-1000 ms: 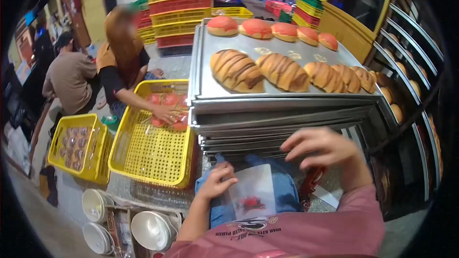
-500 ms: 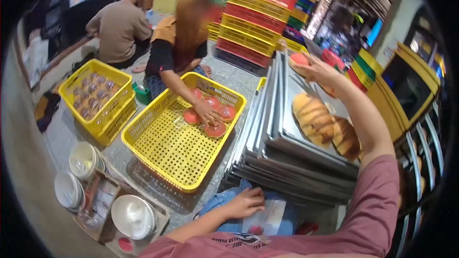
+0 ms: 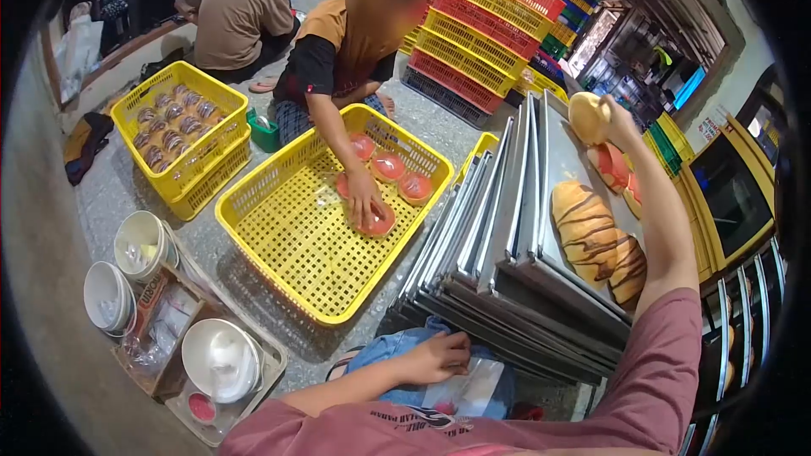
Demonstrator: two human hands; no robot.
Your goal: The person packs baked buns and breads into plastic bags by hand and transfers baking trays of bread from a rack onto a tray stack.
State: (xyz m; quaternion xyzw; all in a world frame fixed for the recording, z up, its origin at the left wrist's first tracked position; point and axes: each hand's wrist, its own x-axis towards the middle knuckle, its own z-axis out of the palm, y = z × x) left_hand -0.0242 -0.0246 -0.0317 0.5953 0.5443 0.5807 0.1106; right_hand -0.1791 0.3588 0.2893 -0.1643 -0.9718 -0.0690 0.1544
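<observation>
My right hand (image 3: 623, 122) grips a round bun (image 3: 589, 118) at the far end of the top metal tray (image 3: 551, 131), its pale side facing me. Beside it on that tray lie red-topped buns (image 3: 608, 165), partly behind my forearm. Closer to me are long breads with dark stripes (image 3: 583, 224). My left hand (image 3: 435, 358) is low over my lap, fingers curled at the edge of a clear plastic bag (image 3: 469, 390). Across from me, another person's hand (image 3: 365, 198) touches a red-topped bun (image 3: 378, 221) in a yellow crate (image 3: 287, 274).
More trays (image 3: 456, 262) are stacked beneath the top one. Yellow crates (image 3: 207, 194) with wrapped buns stand left. White tubs (image 3: 221, 359) and a box of plastic (image 3: 173, 325) sit lower left. Tall crates (image 3: 481, 34) rise behind. Another person (image 3: 236, 17) sits farther back.
My right hand has tilted the bun, turning its red top away so the pale side shows. My left hand stays over my lap. The view has shifted slightly.
</observation>
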